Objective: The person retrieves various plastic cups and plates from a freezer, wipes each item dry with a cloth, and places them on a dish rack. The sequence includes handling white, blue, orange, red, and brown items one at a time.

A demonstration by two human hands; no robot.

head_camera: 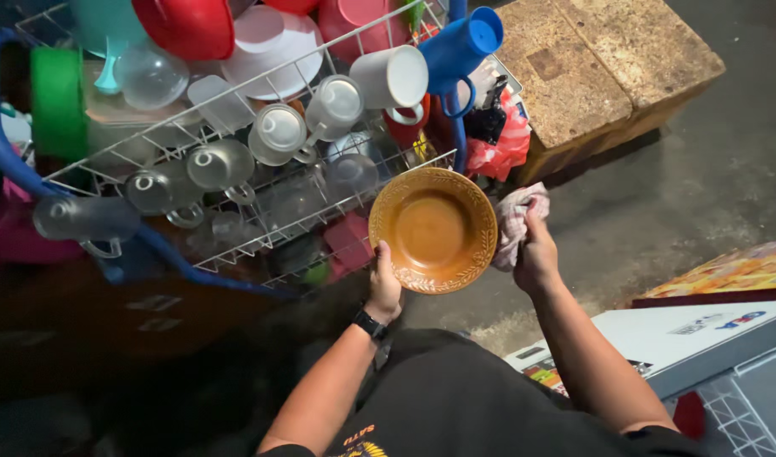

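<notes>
Brown glazed ceramic plate with a leaf-patterned rim (433, 229), held up in the air between both hands, its face turned up toward the camera. Left hand (384, 286) grips the lower left edge, thumb laid over the rim, fingers hidden behind; a black watch (369, 323) sits on that wrist. Right hand (536, 254) is closed around a crumpled pink-and-grey cloth (513, 222), which is pressed against the right edge of the plate.

Just behind and to the left of the plate: a white wire dish rack (261, 80), tilted, crowded with drying ware. Clear glass mugs (221, 165) hang in rows along its wires; one white mug (394, 78) lies on its side near the top. Above these, a white bowl (274, 51) and a red plastic bowl (189, 25). A blue plastic jug (460, 46) stands at the right end of the rack, with a red plastic bag (502, 144) tucked below it.

Right of the rack, a pale rough stone block (599, 68) sits on the dark grey concrete floor (701, 186). Lower right corner: a white box-like surface (684, 334) and, just beyond it, a patterned yellow-orange sheet (739, 271). Person wears a black shirt (464, 406).
</notes>
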